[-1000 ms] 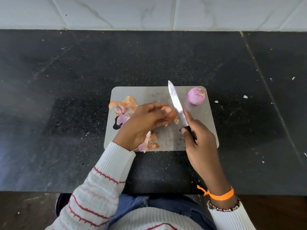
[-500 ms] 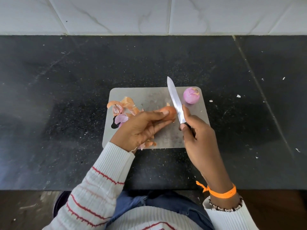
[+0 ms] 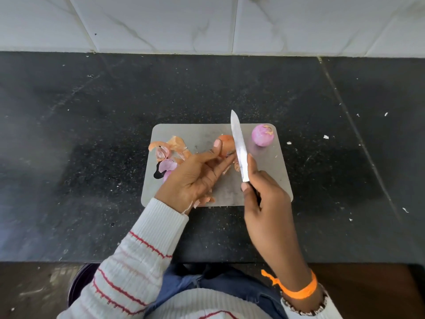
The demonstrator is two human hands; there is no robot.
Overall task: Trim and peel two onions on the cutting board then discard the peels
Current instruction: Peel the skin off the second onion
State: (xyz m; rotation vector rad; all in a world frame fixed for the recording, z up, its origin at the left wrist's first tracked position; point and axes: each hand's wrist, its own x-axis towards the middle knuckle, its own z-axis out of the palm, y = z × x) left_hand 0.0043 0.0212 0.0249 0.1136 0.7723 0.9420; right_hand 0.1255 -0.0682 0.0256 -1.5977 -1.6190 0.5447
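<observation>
Black speckled stone surface [image 3: 92,134] fills the view, white marbled wall tiles [image 3: 161,21] behind it, and a grey rectangular cutting board [image 3: 202,132] sits dead centre. Over on the board's left edge we have a loose heap of orange and pink papery onion peels [image 3: 169,150], with a few more scraps at the near edge by the wrist. Next along, the left hand [image 3: 195,178], in a white sleeve with red stripes [image 3: 138,256], has its grip clamped on the brown-skinned unpeeled onion [image 3: 226,141], thumb on top and fingers curled underneath. Right against that onion lies the long steel blade of the kitchen knife [image 3: 239,148], tip pointing away towards the wall. The right hand [image 3: 264,196], with an orange thread band [image 3: 299,291] at the wrist, has its grip wrapped tight round the knife's dark handle. Far right corner of the board: the peeled purple onion [image 3: 262,135], sitting alone, well apart from both hands.
</observation>
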